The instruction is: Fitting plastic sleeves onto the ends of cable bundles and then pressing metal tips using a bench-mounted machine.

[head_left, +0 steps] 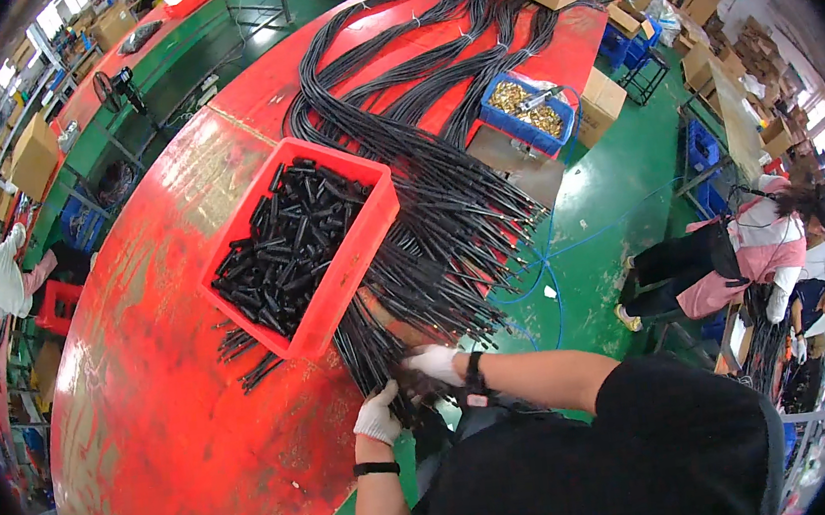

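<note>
Black cables [437,200] stretch lengthwise from the red table's [176,403] far end to its near edge, where the left hand [378,418] curls around some ends and the right hand [434,364], just beside, is too blurred to tell its grip.

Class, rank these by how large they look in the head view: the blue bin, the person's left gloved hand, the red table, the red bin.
1. Red table
2. Red bin
3. Blue bin
4. Left gloved hand

blocked: red bin [362,275], black cables [442,254] to its right | passable: tabletop [152,406] left of red bin
</note>
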Demonstrator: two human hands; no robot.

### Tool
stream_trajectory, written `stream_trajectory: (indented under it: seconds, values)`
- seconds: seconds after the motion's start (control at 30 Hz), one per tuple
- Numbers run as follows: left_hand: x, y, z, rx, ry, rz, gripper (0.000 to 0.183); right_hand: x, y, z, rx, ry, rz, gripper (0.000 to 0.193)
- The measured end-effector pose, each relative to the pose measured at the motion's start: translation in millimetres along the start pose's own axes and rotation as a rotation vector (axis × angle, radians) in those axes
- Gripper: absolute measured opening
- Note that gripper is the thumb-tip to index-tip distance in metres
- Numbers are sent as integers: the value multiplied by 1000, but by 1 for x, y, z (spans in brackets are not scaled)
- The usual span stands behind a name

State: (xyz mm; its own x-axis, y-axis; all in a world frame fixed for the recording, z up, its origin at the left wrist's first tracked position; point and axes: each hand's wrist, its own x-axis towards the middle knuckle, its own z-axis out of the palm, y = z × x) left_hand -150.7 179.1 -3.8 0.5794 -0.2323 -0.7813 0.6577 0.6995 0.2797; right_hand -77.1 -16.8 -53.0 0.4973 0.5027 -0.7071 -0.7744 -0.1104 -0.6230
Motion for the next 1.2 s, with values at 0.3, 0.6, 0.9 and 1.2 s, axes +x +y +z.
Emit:
stream_trajectory:
  seconds: [0.3, 0.6, 0.9, 1.2]
  values:
    - [5, -15, 23, -29, -58, 15, 20, -101, -44, -23, -694, 128, -159, 71]
    - [3, -18, 50, 90, -20, 151, 17, -155, -48, -32, -948, 48, -188, 59]
    - [14, -28, 55, 81, 79, 153, 16, -181, -35, -40, -1068, -27, -119, 55]
    - [12, -23, 63, 159, 57, 148, 20, -163, -51, -21, -772, 6, 114, 60]
